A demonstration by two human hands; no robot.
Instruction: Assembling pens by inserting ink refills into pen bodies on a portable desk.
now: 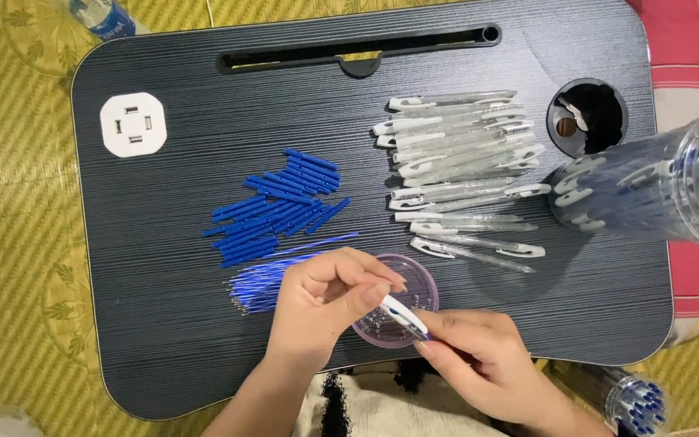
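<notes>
Hands meet near the front edge of a dark lap table point(163, 340). The left hand point(321, 303) and the right hand point(479, 356) both hold one small pen point(404, 316). The pen is white and clear with a bit of blue at its low end. The left hand pinches the top part of the pen with its fingertips. The right hand grips the low end with its fingertips. The pen is tilted and sits just over a round purple lid point(418, 283) that lies on the table. Tiny bits lie in the lid, too small to tell what they are.

Just left of the left hand lies a bunch of thin blue ink tubes point(256, 291). Above them is a pile of short blue caps point(277, 206). To the right of the caps is a big heap of clear pen shells point(463, 162) with white clips.

A white square plug block point(133, 124) sits in the far left corner of the table. A round cup hole point(586, 116) is in the far right corner. A clear jar point(657, 190) full of pens lies on its side by the right edge. Another clear jar of blue pens point(633, 400) lies low at the right, off the table.
</notes>
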